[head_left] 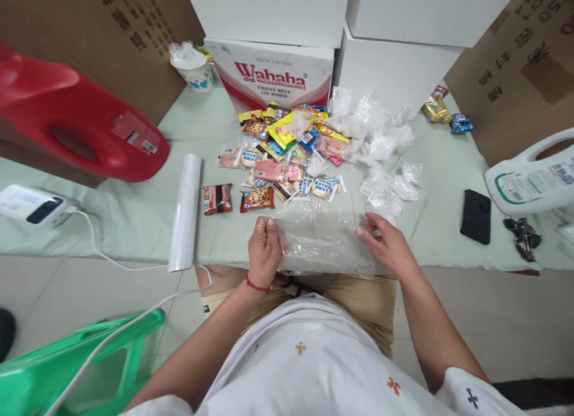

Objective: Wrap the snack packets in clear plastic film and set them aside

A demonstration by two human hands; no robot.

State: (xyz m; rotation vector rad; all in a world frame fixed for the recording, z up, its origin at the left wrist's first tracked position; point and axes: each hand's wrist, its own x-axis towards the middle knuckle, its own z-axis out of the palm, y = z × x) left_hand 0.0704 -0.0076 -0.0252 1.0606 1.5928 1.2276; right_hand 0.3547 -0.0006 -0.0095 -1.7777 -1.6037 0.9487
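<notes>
A clear plastic bag (320, 236) lies flat at the table's front edge, between my two hands. My left hand (263, 248) is closed on its left edge, thumb on top. At the bag's right side my right hand (385, 241) has its fingers apart; whether they touch the film I cannot tell. Just beyond the bag are a brown cookie packet (257, 199) and a dark red packet (217, 199). Behind these spreads a pile of wrapped snacks (282, 132), among them a pink packet (277, 171) and white-and-blue biscuit packets (325, 187). Crumpled clear bags (381, 135) lie right of the pile.
A plastic roll (185, 213), a red jug (81, 117) and a white device (36, 205) with a cable are left. To the right lie a black phone (476, 216), keys (523, 238) and a white bottle (533, 174). A Wahaha box (273, 75) stands behind.
</notes>
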